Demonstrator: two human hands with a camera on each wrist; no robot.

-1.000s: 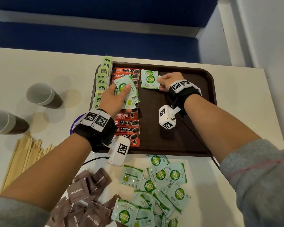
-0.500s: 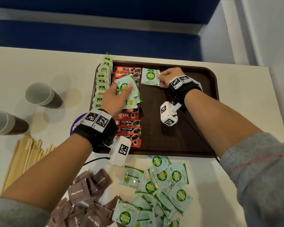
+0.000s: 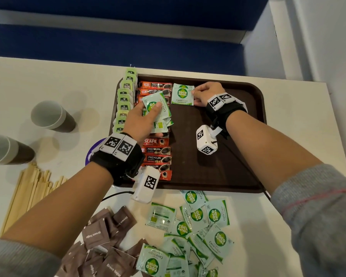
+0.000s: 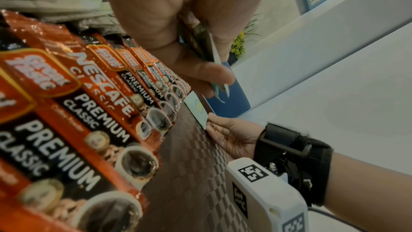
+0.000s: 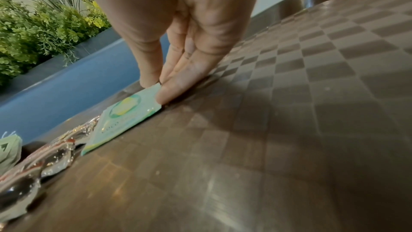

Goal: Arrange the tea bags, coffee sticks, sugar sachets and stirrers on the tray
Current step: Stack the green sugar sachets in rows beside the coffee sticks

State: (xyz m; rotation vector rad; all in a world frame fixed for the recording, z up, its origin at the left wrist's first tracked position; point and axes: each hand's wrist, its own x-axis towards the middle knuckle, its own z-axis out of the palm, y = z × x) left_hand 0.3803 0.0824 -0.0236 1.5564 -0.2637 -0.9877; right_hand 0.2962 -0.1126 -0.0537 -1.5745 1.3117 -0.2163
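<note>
A brown tray carries a row of green tea bags along its left rim, with a column of red coffee sticks beside them. My left hand hovers over the coffee sticks and grips a small stack of green-and-white coco sugar sachets; the left wrist view shows the stack edge-on between thumb and fingers. One coco sugar sachet lies flat at the tray's far end, next to the top coffee sticks. My right hand pinches its right edge, thumb and fingertips meeting on the sachet.
Loose coco sugar sachets and brown sugar sachets lie on the table in front of the tray. Wooden stirrers are piled at the left, by two paper cups. The tray's right half is bare.
My right hand has slid the sachet toward the tray's far end, up against the coffee sticks, and squared it. My left hand has stayed over the coffee sticks with its stack.
</note>
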